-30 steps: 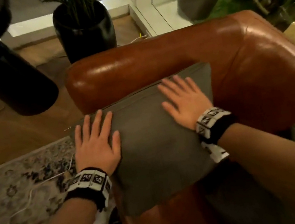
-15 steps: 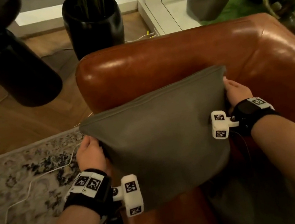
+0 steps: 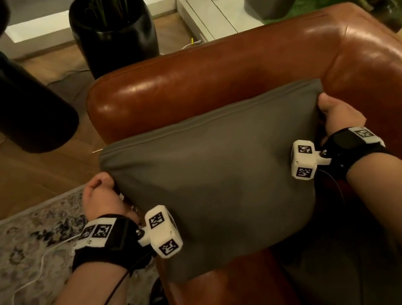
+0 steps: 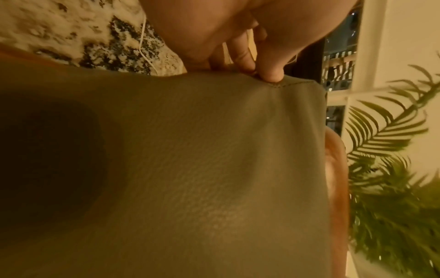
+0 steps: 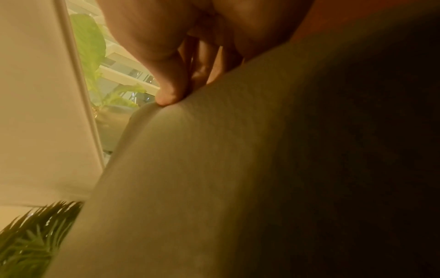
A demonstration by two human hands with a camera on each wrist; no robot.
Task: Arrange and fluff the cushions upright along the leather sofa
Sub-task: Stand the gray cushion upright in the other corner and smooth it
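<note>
A grey square cushion (image 3: 221,183) stands tilted against the arm of the brown leather sofa (image 3: 221,76). My left hand (image 3: 100,194) grips its left edge near the upper corner, thumb on the front face. My right hand (image 3: 335,115) grips the right edge near the upper right corner. In the left wrist view the thumb and fingers pinch the cushion (image 4: 202,169) at its seam. The right wrist view shows my thumb pressed on the cushion (image 5: 214,188) edge, fingers curled behind it.
A black planter (image 3: 114,33) with a palm stands on the wood floor behind the sofa arm. A black cylinder (image 3: 5,100) is at the left. A patterned rug (image 3: 10,253) with a white cable lies lower left. Window frames and plants are at the back right.
A second ago both hands lay flat on the cushion's face. They have since slid out to its left and right edges and gripped them, and the cushion has been lifted more upright.
</note>
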